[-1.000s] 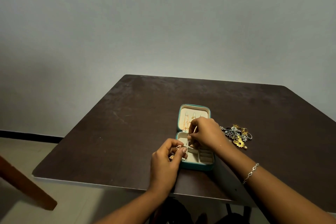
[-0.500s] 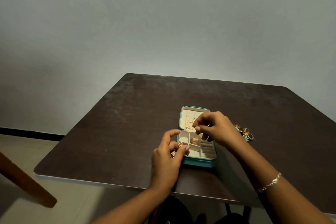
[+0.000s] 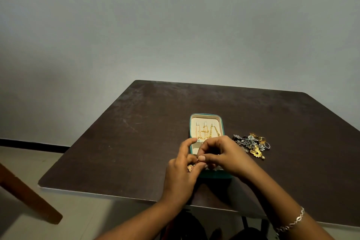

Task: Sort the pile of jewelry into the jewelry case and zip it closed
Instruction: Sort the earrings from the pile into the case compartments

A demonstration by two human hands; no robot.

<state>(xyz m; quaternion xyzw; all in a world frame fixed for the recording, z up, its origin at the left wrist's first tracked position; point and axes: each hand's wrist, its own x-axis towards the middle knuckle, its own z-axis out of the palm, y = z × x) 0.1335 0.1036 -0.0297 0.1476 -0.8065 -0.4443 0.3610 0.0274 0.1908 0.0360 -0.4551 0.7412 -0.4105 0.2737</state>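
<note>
A small teal jewelry case [image 3: 222,122] lies open on the dark table [image 3: 136,132], its cream lid holding gold chains [image 3: 206,132] on hooks. My left hand [image 3: 180,171] sits at the case's near left corner and pinches a small gold and red piece of jewelry [image 3: 191,166]. My right hand [image 3: 224,155] is over the compartment tray, fingers curled, its fingertips meeting the left hand at that same piece. The hands hide most of the tray. The pile of jewelry [image 3: 251,143], silver and gold pieces, lies just right of the case.
The table's near edge [image 3: 116,195] runs below my wrists, with floor beyond. A brown wooden bar [image 3: 29,197] slants at the lower left. A silver bracelet [image 3: 292,222] is on my right wrist. A grey wall stands behind the table.
My right hand came down from over the lid toward the near left of the tray and met the left hand's fingertips. The left hand stayed at the case corner with its piece.
</note>
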